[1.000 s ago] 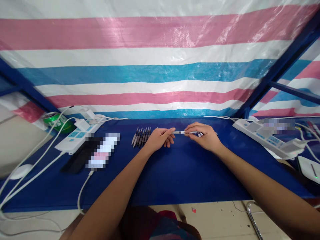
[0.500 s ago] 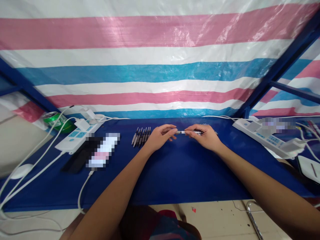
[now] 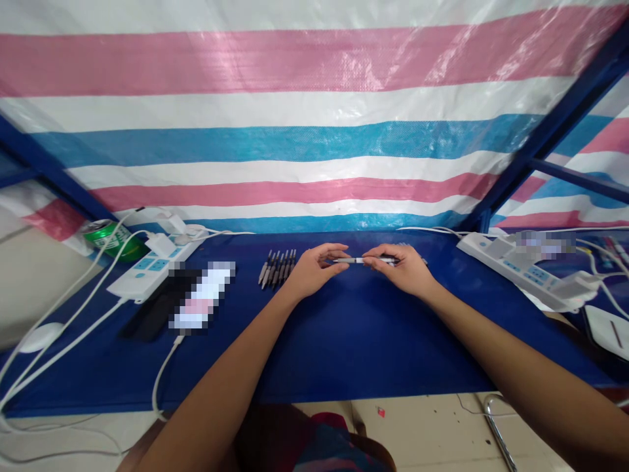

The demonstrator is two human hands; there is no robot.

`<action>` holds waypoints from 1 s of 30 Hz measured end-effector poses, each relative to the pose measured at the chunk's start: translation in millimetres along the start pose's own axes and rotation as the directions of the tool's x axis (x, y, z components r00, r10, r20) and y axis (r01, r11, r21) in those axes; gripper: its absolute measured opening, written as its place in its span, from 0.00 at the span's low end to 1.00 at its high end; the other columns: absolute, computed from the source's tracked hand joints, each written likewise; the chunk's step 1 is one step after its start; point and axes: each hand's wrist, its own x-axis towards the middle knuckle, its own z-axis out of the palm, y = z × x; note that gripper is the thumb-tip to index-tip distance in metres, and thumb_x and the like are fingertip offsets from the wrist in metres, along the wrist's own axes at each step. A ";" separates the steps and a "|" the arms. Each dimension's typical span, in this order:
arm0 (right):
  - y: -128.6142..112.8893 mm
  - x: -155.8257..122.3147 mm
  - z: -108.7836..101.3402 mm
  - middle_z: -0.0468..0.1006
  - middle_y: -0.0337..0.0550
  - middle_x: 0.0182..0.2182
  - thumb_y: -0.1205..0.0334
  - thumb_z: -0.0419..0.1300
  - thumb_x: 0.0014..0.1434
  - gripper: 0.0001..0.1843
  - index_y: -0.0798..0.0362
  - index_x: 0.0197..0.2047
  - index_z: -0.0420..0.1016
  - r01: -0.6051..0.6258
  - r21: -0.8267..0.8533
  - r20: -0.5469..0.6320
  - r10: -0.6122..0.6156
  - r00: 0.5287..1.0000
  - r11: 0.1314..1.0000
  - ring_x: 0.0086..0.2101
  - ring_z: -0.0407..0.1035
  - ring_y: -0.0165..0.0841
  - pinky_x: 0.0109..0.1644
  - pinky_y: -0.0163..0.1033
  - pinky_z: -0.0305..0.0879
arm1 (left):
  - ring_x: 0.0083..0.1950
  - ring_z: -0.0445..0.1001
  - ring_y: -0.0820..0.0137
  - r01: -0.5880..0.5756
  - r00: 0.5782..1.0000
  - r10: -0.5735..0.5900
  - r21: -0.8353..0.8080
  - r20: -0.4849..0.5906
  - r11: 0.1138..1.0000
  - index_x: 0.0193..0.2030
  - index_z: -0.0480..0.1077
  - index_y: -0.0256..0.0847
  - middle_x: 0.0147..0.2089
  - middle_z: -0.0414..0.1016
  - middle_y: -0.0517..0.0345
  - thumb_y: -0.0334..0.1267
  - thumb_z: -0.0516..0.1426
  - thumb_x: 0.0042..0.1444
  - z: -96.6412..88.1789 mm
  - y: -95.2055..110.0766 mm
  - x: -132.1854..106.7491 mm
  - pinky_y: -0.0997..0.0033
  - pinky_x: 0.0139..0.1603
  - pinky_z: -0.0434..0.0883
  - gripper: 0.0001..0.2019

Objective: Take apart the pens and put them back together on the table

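Both of my hands hold one thin pen (image 3: 358,260) level above the blue table (image 3: 344,341). My left hand (image 3: 314,270) pinches its left end between thumb and fingers. My right hand (image 3: 400,267) is closed round its right, darker part. A row of several dark pens (image 3: 278,267) lies on the table just left of my left hand.
A white power strip (image 3: 147,270) with cables, a green can (image 3: 111,238) and a dark flat object (image 3: 157,308) lie at the left. Another white power strip (image 3: 525,270) lies at the right, with a white device (image 3: 607,331) beyond it. A striped tarp (image 3: 304,118) closes the back.
My hands have drawn slightly closer along the pen and my left fingers have closed over its end; the pen stays level in the same spot.
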 end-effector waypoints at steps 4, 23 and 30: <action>0.1 0.0 0.2 0.87 0.42 0.35 0.43 0.68 0.65 0.17 0.46 0.46 0.87 0.003 -0.003 -0.005 -0.003 1.000 1.000 0.33 0.79 0.38 0.37 0.41 0.75 | 0.56 0.83 0.59 0.001 1.000 -0.001 0.028 0.000 1.000 0.63 0.77 0.43 0.55 0.84 0.47 0.50 0.66 0.64 0.1 -1.1 -0.3 0.63 0.52 0.79 0.24; -4.5 -0.5 -0.5 0.88 0.41 0.38 0.48 0.68 0.66 0.13 0.45 0.46 0.87 0.030 -0.028 0.010 -0.030 1.000 0.999 0.36 0.80 0.38 0.40 0.42 0.74 | 0.50 0.83 0.62 -0.007 1.000 0.007 0.055 -0.007 0.998 0.63 0.78 0.43 0.52 0.85 0.48 0.51 0.65 0.65 0.2 -0.5 -1.1 0.65 0.48 0.78 0.23; -3.1 -0.9 -0.5 0.88 0.42 0.40 0.47 0.68 0.66 0.14 0.46 0.47 0.87 0.047 -0.050 0.011 -0.046 0.999 0.998 0.37 0.81 0.39 0.42 0.42 0.74 | 0.50 0.83 0.62 -0.046 0.999 0.046 0.047 -0.015 0.998 0.62 0.78 0.44 0.51 0.86 0.50 0.48 0.68 0.63 0.0 -3.2 0.6 0.64 0.50 0.78 0.23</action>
